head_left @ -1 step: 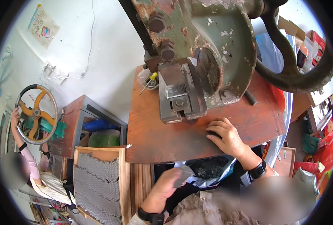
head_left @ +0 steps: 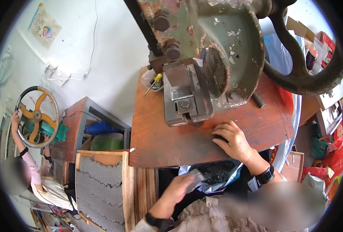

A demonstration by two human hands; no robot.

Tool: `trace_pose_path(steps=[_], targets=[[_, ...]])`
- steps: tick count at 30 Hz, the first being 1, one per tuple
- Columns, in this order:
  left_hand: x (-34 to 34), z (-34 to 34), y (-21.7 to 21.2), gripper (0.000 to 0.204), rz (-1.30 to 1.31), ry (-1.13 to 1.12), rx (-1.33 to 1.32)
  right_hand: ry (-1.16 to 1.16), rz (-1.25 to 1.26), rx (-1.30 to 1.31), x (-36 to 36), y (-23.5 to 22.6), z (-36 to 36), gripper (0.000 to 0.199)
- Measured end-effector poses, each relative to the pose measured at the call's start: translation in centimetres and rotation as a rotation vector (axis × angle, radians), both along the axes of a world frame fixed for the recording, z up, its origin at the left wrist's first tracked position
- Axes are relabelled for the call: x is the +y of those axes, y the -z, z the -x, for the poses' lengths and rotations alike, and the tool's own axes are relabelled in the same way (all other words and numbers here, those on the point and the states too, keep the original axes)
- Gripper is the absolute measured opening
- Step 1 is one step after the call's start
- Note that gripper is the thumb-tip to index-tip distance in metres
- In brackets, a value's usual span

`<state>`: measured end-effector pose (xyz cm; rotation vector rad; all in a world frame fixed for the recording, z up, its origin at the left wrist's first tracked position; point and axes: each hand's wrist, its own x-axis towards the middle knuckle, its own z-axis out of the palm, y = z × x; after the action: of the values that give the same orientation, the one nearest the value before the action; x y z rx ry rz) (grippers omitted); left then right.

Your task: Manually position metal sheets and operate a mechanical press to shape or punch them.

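My right hand (head_left: 233, 141) lies on the brown wooden table (head_left: 160, 135), fingers spread flat just in front of the die block (head_left: 185, 98) of a worn green press (head_left: 225, 46). Something dark may lie under its fingertips; I cannot tell what. My left hand (head_left: 179, 189) is lower, below the table's front edge, with its fingers closed on a small grey piece (head_left: 196, 176) that is blurred. It hovers beside a plastic bag of dark metal pieces (head_left: 218, 172) in my lap. Both wrists wear black bands.
The press's black curved wheel (head_left: 306, 77) arches over the table's right side. A yellow-handled screwdriver (head_left: 155, 82) lies at the back left. A wooden tray of grey rows (head_left: 100, 185) stands at left. Farther left, another person (head_left: 24, 154) holds a yellow-spoked wheel (head_left: 36, 116).
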<state>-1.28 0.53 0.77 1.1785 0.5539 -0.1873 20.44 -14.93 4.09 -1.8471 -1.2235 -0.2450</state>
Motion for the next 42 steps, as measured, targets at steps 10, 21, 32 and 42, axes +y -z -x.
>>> trace_pose_path(steps=[10,21,32,42], targets=[[8.7,5.4,-7.6,0.029,-0.902,0.062,-0.143,0.009,0.059,-0.012,-0.3,-0.1,0.8,0.022],[41.2,21.1,-4.5,0.048,-1.556,-0.408,0.737,0.091,0.130,-0.028,1.2,-0.2,1.5,0.014],[41.5,22.2,-6.4,0.060,-1.410,-0.408,0.462,0.140,0.186,-0.089,1.1,1.1,1.2,0.014],[44.1,23.4,-5.7,0.052,-1.066,-0.411,0.368,0.165,0.197,-0.108,1.3,1.6,1.2,0.015]])
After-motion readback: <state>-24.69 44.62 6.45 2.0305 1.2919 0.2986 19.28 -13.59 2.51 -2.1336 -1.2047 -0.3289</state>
